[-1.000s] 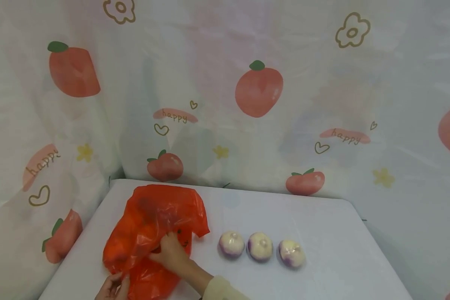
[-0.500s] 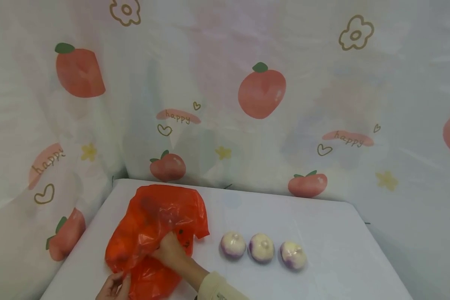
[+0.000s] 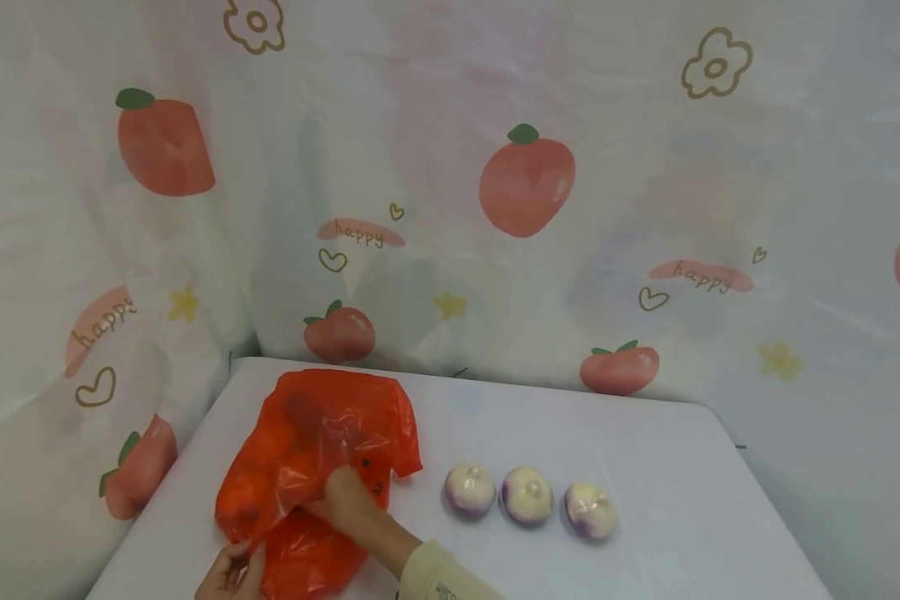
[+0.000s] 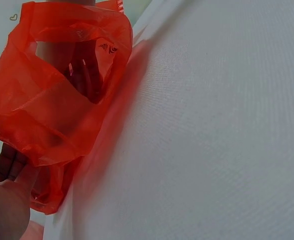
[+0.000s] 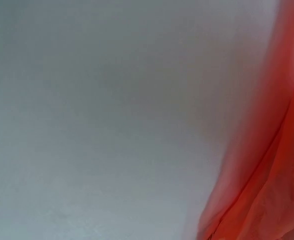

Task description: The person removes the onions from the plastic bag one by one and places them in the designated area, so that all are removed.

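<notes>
A red plastic bag [image 3: 322, 408] lies on the left half of the table, with rounded lumps showing dimly through its film. At its near left edge my left hand [image 3: 232, 573] pinches the plastic between thumb and fingers; the left wrist view also has this hand [image 4: 9, 195] at the bag's rim. My right hand [image 3: 345, 506] reaches into the bag's mouth, its fingertips hidden by the film in the head view. Through a handle hole in the left wrist view, some right-hand fingers [image 4: 84, 75] show darkly; whether they hold anything is unclear.
Three white-and-purple bulbs, a left one [image 3: 470, 489], a middle one [image 3: 527, 496] and a right one [image 3: 590, 511], sit in a row right of the bag. A white cloth covers the table [image 3: 675, 500]. A fruit-patterned curtain [image 3: 435, 117] hangs behind and at the sides.
The whole head view has shifted slightly, so the scene sits a little further right. My right hand stays in the bag's mouth and my left hand keeps its pinch; the bulbs have not moved.
</notes>
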### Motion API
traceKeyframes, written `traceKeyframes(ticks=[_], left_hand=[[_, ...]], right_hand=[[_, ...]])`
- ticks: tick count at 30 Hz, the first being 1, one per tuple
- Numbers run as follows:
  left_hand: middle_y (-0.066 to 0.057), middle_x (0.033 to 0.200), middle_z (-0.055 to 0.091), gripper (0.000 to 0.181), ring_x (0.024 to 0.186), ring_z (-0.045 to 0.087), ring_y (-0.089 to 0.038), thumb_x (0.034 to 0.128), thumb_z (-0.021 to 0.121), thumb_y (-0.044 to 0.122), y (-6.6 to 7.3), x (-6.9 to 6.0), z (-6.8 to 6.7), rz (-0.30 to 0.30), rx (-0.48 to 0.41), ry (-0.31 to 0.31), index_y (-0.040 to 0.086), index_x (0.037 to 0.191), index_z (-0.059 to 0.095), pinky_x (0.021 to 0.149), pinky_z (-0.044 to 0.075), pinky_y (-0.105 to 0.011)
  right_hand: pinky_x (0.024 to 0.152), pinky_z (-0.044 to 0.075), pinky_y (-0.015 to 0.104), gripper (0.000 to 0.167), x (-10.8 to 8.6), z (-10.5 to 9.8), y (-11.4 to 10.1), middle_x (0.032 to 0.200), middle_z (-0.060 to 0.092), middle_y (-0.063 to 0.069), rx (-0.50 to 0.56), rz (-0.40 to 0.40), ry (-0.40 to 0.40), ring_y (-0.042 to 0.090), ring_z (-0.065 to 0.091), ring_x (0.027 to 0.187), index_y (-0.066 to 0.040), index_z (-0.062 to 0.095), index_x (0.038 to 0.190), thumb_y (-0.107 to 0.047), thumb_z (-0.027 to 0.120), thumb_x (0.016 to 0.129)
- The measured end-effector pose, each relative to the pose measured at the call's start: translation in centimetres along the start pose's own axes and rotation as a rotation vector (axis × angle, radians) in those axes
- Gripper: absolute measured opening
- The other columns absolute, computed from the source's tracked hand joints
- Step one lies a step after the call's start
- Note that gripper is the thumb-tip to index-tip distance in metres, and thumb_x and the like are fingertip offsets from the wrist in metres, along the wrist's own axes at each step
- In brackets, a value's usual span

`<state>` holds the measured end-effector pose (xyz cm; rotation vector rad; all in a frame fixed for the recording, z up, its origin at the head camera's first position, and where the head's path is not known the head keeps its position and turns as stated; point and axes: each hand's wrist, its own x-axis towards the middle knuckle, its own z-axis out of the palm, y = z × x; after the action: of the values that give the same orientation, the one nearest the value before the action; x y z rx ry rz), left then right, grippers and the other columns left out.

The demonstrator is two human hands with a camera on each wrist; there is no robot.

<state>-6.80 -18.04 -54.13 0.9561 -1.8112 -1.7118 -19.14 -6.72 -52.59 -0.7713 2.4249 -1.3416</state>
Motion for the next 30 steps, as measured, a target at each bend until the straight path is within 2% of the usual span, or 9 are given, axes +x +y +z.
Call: traceKeyframes(ticks=[6, 14, 16, 21, 25, 28, 30], left_hand=[[0.005, 0.073, 0.059, 0.02, 0.065, 0.054, 0.006, 0.0859, 0.063, 0.002, -0.5, 0.1, 0.2, 0.037, -0.014, 0.0, -0.014, 0.098, 0.061, 0.055, 0.046, -0.012], [0.008, 0.072, 0.06, 0.019, 0.066, 0.055, 0.004, 0.0858, 0.067, 0.005, -0.4, 0.3, 0.2, 0.055, -0.05, -0.02, -0.012, 0.092, 0.062, 0.055, 0.047, -0.013], [0.01, 0.072, 0.059, 0.018, 0.066, 0.055, 0.005, 0.0855, 0.067, 0.004, -0.4, 0.2, 0.1, 0.05, -0.054, -0.024, -0.012, 0.091, 0.062, 0.055, 0.047, -0.013], [0.011, 0.071, 0.059, 0.016, 0.065, 0.054, 0.006, 0.0852, 0.066, 0.001, -0.3, 0.1, 0.1, 0.032, -0.059, -0.021, -0.013, 0.091, 0.061, 0.054, 0.046, -0.013], [0.008, 0.071, 0.059, 0.006, 0.064, 0.055, 0.004, 0.0848, 0.066, 0.0, -0.2, 0.1, 0.2, 0.015, -0.068, -0.019, -0.006, 0.085, 0.064, 0.054, 0.046, -0.014], [0.006, 0.072, 0.06, 0.004, 0.064, 0.055, 0.004, 0.0847, 0.067, 0.001, -0.2, 0.1, 0.3, 0.006, -0.064, -0.019, -0.002, 0.083, 0.064, 0.054, 0.046, -0.014], [0.006, 0.071, 0.059, 0.006, 0.064, 0.055, 0.004, 0.0847, 0.066, 0.0, -0.2, 0.0, 0.4, 0.01, -0.056, -0.018, -0.005, 0.087, 0.064, 0.054, 0.047, -0.014]], right_hand=[[0.075, 0.046, 0.019, 0.029, 0.0, 0.0, 0.4, 0.093, 0.055, -0.019, 0.006, 0.011, -0.033, -0.001, 0.052, 0.083, -0.026, 0.054, 0.107, -0.022, 0.072, 0.084], [0.081, 0.045, 0.019, 0.037, -0.4, -0.7, 0.4, 0.099, 0.055, -0.019, 0.013, -0.069, -0.034, -0.001, 0.052, 0.089, -0.029, 0.049, 0.112, -0.02, 0.072, 0.085], [0.076, 0.046, 0.018, 0.035, -0.5, -0.9, 0.2, 0.092, 0.056, -0.018, 0.001, -0.028, -0.016, 0.0, 0.054, 0.082, -0.028, 0.051, 0.107, -0.017, 0.074, 0.083], [0.064, 0.048, 0.018, 0.034, -1.0, -1.3, -0.3, 0.081, 0.055, -0.013, -0.076, 0.149, 0.018, 0.004, 0.052, 0.071, -0.025, 0.055, 0.098, -0.018, 0.08, 0.076], [0.075, 0.048, 0.023, 0.054, -1.5, -1.7, -0.4, 0.1, 0.046, -0.008, -0.215, 0.192, -0.006, 0.008, 0.045, 0.087, -0.022, 0.049, 0.114, -0.025, 0.083, 0.071], [0.082, 0.048, 0.027, 0.07, -1.8, -2.1, -0.2, 0.113, 0.04, -0.006, -0.26, 0.191, -0.05, 0.01, 0.04, 0.097, -0.023, 0.042, 0.124, -0.028, 0.084, 0.069], [0.084, 0.048, 0.028, 0.075, -2.0, -2.2, 0.0, 0.117, 0.038, -0.007, -0.272, 0.188, -0.077, 0.011, 0.04, 0.101, -0.024, 0.038, 0.129, -0.029, 0.084, 0.069]])
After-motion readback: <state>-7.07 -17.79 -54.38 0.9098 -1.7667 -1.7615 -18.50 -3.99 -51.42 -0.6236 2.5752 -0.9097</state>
